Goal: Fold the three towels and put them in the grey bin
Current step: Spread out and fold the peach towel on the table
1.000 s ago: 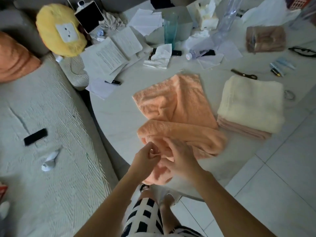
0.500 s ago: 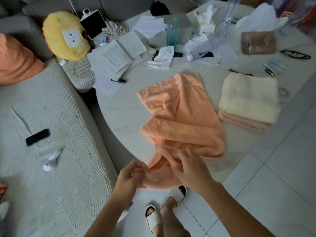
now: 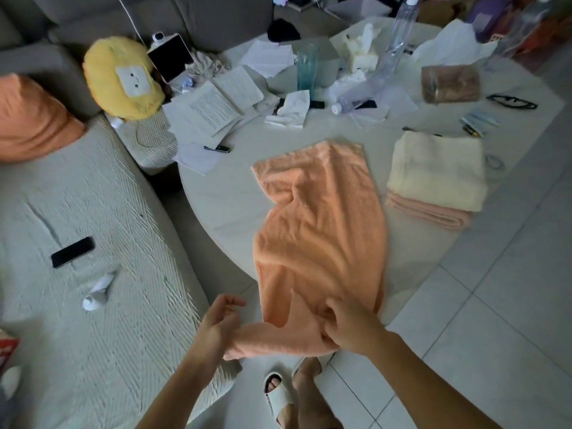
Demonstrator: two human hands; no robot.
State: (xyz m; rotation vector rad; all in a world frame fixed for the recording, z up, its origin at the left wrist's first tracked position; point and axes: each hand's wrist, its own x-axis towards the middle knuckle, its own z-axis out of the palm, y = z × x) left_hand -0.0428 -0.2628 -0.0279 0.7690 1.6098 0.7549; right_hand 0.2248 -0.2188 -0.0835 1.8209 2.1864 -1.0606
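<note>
An orange towel (image 3: 318,224) lies lengthwise on the round white table (image 3: 223,205), its near end hanging over the table's edge toward me. My left hand (image 3: 216,329) grips the towel's near left corner below the table edge. My right hand (image 3: 349,326) pinches the near right part of the same end. To the right, a folded cream towel (image 3: 436,171) rests on a folded pink towel (image 3: 433,215). No grey bin is in view.
Papers (image 3: 213,109), a teal glass (image 3: 307,69), plastic bottles, a tissue box and glasses (image 3: 510,101) crowd the table's far half. A sofa with a phone (image 3: 72,251), a yellow cushion (image 3: 122,77) and an orange cushion is on the left. My slippered feet stand on tiled floor below.
The bunched near half of the orange towel has been pulled out toward me and now lies stretched long. Both hands moved down and apart, holding its near end.
</note>
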